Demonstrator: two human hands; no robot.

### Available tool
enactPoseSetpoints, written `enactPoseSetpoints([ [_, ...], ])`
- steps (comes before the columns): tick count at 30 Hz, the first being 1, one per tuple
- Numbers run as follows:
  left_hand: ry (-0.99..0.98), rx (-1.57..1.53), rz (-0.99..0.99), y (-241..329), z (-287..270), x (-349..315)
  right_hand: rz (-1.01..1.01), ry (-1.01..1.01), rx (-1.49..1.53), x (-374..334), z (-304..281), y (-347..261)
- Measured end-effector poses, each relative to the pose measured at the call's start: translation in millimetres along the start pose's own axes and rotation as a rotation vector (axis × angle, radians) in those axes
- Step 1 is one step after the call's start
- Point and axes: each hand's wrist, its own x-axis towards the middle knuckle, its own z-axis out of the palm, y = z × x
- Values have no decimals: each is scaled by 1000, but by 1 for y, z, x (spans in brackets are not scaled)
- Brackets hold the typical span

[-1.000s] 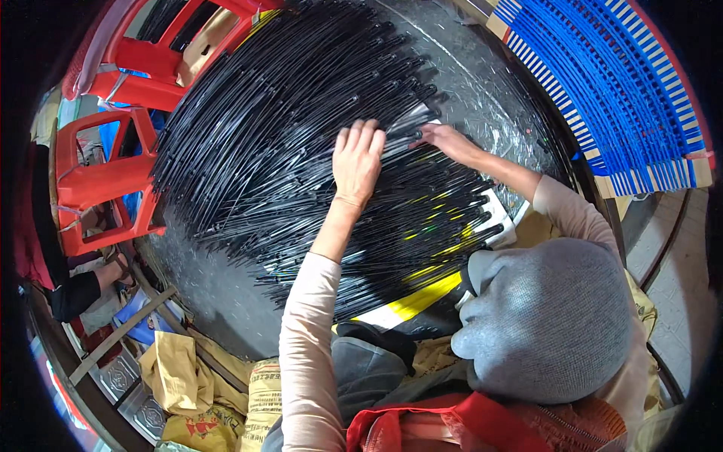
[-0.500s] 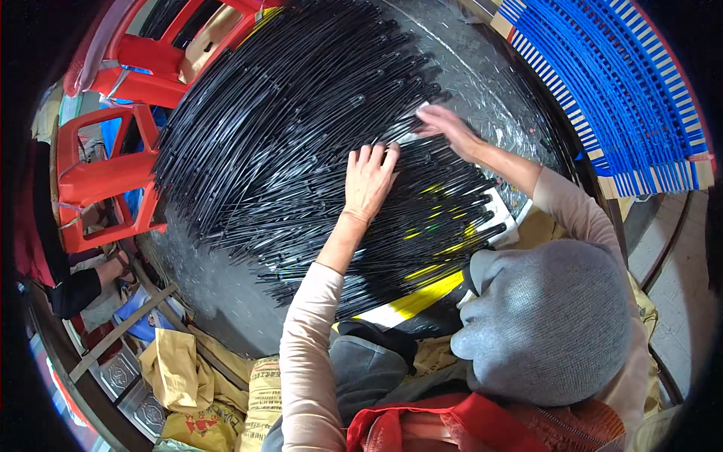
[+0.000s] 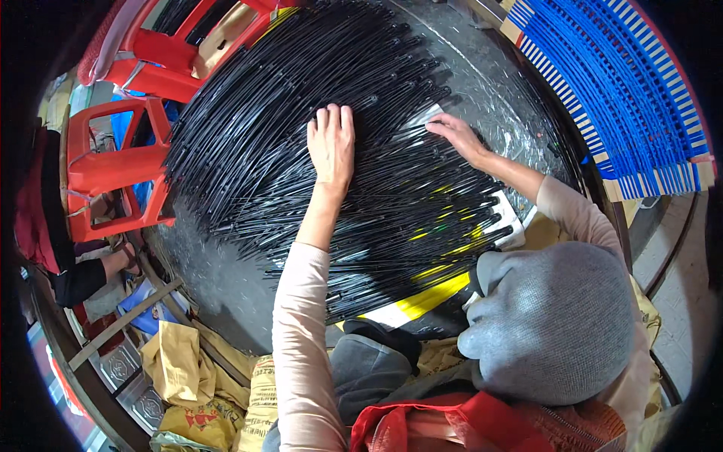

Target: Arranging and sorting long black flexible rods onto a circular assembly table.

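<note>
Long thin black plastic strips [image 3: 271,113] lie in a wide, dense pile on a dark surface. Small heads show at many of their ends, and they look like cable ties. My left hand [image 3: 331,145] rests on top of the pile, palm down, fingers stretched out side by side and their tips slightly bent. To its right, at the edge of the strips, is my right hand [image 3: 459,139]. Its fingers are extended and a little curved, touching or just above the strip ends beside a white patch [image 3: 425,115]. Neither hand shows a clear hold on a strip.
Red plastic stools [image 3: 120,169] stand at the left, near another person's leg [image 3: 90,275]. Blue corded material with pale slats [image 3: 610,90] stands upper right. A grey knitted cap [image 3: 557,324] hides part of my right arm. Brown paper sacks [image 3: 177,361] lie lower left.
My left hand has moved left and slightly farther away over the strips. My right hand has stayed near the strip ends, its fingers now closer together. The whole view has shifted slightly.
</note>
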Motion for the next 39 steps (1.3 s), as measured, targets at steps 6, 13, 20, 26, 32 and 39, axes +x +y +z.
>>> enactPoseSetpoints([
  [6,152,-94,198,0,-4,-19,-50,-55,40,-1,0,4],
  [13,-198,-736,64,1,-26,-50,-66,-100,-78,-4,3,-13],
  [20,-72,-615,-142,23,-18,-50,-99,41,-69,40,-6,-73],
  [26,-28,-632,-212,31,-11,-54,178,-148,237,65,-6,-84],
  [32,131,-428,-49,33,-18,-53,164,-166,271,60,-4,-79],
  [39,29,-526,-36,18,-28,-27,-39,-111,113,22,3,-69],
])
